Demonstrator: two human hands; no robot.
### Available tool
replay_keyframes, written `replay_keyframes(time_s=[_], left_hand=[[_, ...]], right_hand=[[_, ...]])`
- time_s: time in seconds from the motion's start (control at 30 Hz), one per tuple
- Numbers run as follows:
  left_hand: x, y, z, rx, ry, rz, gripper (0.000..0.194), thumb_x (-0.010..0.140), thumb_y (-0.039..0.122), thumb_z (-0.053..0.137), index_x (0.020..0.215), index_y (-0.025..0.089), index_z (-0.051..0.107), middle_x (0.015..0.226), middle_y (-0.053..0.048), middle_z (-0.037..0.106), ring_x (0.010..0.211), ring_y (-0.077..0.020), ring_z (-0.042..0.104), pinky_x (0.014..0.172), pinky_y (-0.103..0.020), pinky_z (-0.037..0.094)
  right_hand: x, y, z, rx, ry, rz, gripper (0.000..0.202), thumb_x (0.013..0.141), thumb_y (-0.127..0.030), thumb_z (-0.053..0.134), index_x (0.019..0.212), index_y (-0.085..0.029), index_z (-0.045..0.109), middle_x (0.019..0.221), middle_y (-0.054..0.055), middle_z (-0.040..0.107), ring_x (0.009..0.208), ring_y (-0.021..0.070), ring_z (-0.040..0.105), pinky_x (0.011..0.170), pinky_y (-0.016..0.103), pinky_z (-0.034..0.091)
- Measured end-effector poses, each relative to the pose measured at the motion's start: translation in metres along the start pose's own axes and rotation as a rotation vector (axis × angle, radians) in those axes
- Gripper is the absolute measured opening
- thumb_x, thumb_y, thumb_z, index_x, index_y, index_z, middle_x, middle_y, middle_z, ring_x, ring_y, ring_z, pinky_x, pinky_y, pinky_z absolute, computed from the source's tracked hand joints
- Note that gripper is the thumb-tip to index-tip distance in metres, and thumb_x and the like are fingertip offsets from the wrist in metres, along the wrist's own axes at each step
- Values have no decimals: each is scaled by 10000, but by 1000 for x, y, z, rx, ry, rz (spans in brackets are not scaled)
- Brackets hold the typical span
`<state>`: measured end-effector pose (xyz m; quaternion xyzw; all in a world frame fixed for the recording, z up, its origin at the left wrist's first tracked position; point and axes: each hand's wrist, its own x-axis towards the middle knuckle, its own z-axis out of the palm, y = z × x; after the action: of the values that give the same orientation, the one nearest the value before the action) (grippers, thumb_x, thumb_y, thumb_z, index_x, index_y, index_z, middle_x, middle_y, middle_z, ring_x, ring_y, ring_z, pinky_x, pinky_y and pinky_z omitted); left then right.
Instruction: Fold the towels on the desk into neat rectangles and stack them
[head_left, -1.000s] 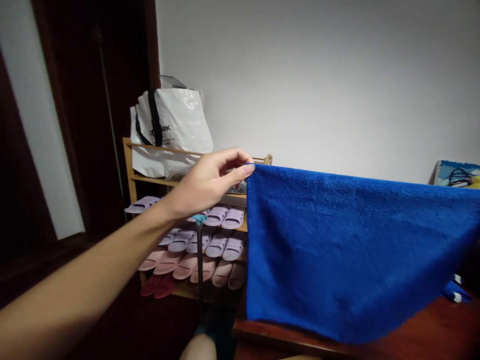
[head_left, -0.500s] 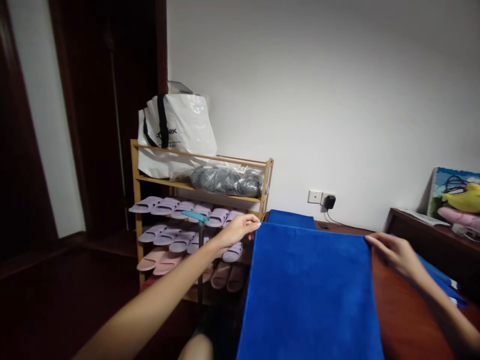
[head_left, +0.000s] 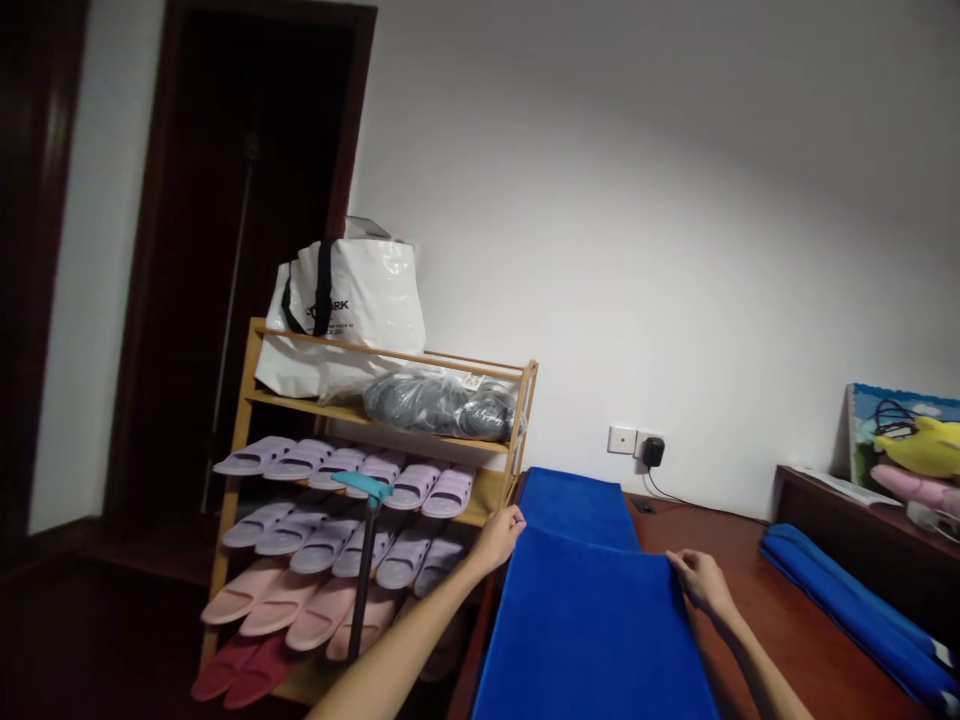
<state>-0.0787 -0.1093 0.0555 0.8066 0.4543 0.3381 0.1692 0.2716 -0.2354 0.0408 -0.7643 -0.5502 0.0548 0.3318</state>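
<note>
A blue cloth [head_left: 585, 630] stretches between my hands above the reddish-brown table. My left hand [head_left: 501, 538] pinches its far left corner, close to the shoe rack. At the far right corner, my right hand [head_left: 699, 580] grips the edge between thumb and fingers. Behind the held cloth lies another flat blue cloth [head_left: 577, 500] on the table, partly overlapped in view by the held one. The near end of the held cloth runs out of the frame at the bottom.
To the left stands a wooden shoe rack [head_left: 517, 440] with several slippers, a white bag [head_left: 375, 290] and plastic-wrapped grey items [head_left: 442, 402]. A teal-topped pole [head_left: 364, 560] stands before it. Rolled blue cloths [head_left: 847, 610] lie at right on the table [head_left: 720, 500]. A black charger [head_left: 652, 452] is plugged into the wall.
Both hands have lowered the blue cloth's far edge toward the table and now hold it closer together. The camera view has tilted and shifted, showing more of the rack and the rolled cloths.
</note>
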Motion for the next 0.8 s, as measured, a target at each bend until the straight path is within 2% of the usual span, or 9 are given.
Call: replay_keyframes(time_s=[0.07, 0.13, 0.2, 0.27, 0.33, 0.43, 0.6, 0.8], left_hand=[[2, 5, 4, 90, -6, 5, 170, 859, 176, 431, 896, 155, 596, 824, -76, 649, 865, -226, 617, 779, -325, 431], [1, 12, 13, 158, -8, 28, 278, 888, 190, 389, 1101, 137, 559, 1094, -150, 617, 1083, -260, 552, 908, -377, 381], [-2, 18, 26, 212, -29, 105, 423, 920, 255, 345, 1318, 134, 421, 1367, -165, 445, 1288, -254, 372, 1035, -394, 267], [-6, 21, 40, 277, -122, 203, 536, 940, 374, 293, 1427, 149, 285, 1492, -124, 271, 1375, -238, 206, 1095, -406, 167], [-10, 18, 53, 345, -250, 248, 612, 936, 487, 230, 1454, 162, 243, 1516, -106, 209, 1392, -250, 143, 1106, -458, 113], [-12, 10, 64, 391, -358, 219, 660, 919, 560, 192, 1450, 174, 266, 1515, -106, 202, 1396, -255, 123, 1101, -501, 87], [-12, 6, 64, 397, -366, 216, 661, 919, 573, 179, 1456, 194, 249, 1520, -90, 184, 1400, -235, 108, 1100, -501, 68], [-22, 9, 62, 391, -371, 226, 680, 920, 583, 164, 1459, 174, 233, 1521, -101, 181, 1398, -237, 120, 1096, -499, 94]], right_hand=[[5, 1, 6, -91, 37, -2, 499, 786, -610, 277, 668, -204, 540, 699, 99, 652, 743, 255, 640, 661, 336, 475], [7, -3, 16, -175, 67, -29, 547, 817, -587, 244, 888, -177, 599, 912, 161, 654, 932, 314, 608, 784, 424, 454], [5, -10, 32, -228, 56, -109, 637, 837, -592, 218, 1176, -154, 531, 1172, 190, 570, 1127, 328, 511, 920, 476, 385], [2, -17, 49, -250, -21, -217, 676, 839, -624, 228, 1347, -213, 402, 1373, 117, 433, 1272, 275, 386, 1033, 442, 304], [-1, -19, 64, -261, -130, -281, 665, 834, -654, 237, 1388, -302, 346, 1449, 21, 344, 1338, 217, 299, 1082, 408, 259], [-3, -14, 76, -279, -234, -278, 676, 838, -670, 192, 1405, -322, 309, 1482, -6, 269, 1374, 201, 217, 1105, 444, 210], [-4, -8, 76, -288, -286, -244, 702, 837, -677, 155, 1432, -313, 236, 1509, -6, 179, 1396, 196, 138, 1113, 477, 158], [-17, -12, 69, -302, -285, -237, 704, 837, -681, 155, 1428, -309, 248, 1501, -6, 213, 1392, 188, 155, 1111, 489, 154]])
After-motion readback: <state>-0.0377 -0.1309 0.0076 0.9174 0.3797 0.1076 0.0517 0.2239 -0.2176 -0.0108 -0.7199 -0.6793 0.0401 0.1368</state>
